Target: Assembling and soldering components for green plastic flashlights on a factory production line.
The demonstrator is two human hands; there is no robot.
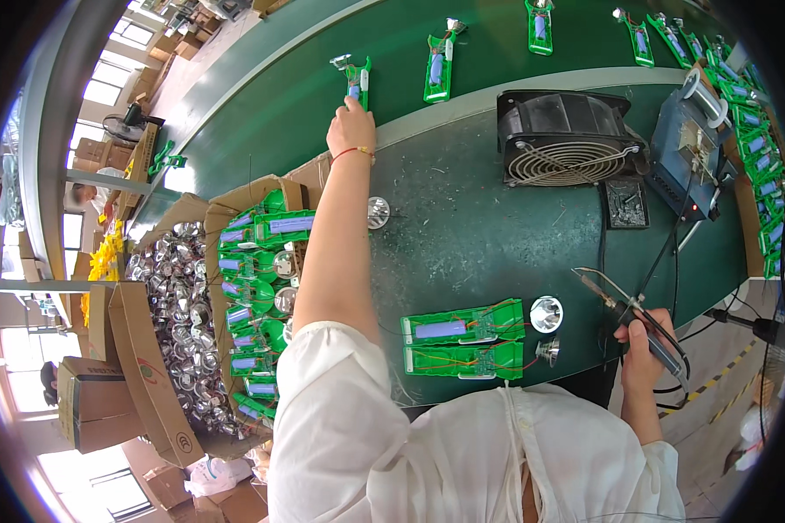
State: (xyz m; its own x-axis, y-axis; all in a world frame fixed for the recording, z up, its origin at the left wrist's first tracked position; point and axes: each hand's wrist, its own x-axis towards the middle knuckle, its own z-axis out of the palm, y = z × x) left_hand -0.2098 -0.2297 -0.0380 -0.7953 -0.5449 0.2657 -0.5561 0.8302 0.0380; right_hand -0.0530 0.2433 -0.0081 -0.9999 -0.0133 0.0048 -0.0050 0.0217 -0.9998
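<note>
Right hand [643, 353] clamps the soldering iron [624, 315]; the cable [674, 339] looped beside that grip could snag, jerking it. Left hand [351, 131] on green housing [363, 84]: closure unclear.

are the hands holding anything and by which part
Right hand: soldering iron, by its handle. Left hand: at the near end of a green casing; gripping or touching, I can't tell.

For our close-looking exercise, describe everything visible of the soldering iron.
The soldering iron is slim, with a dark handle, greyish rear and thin, metallic-looking front. A bent tube runs alongside its front. Held aslant in the right hand near the table's edge, it points forward and left, clear of the green casings.
</note>
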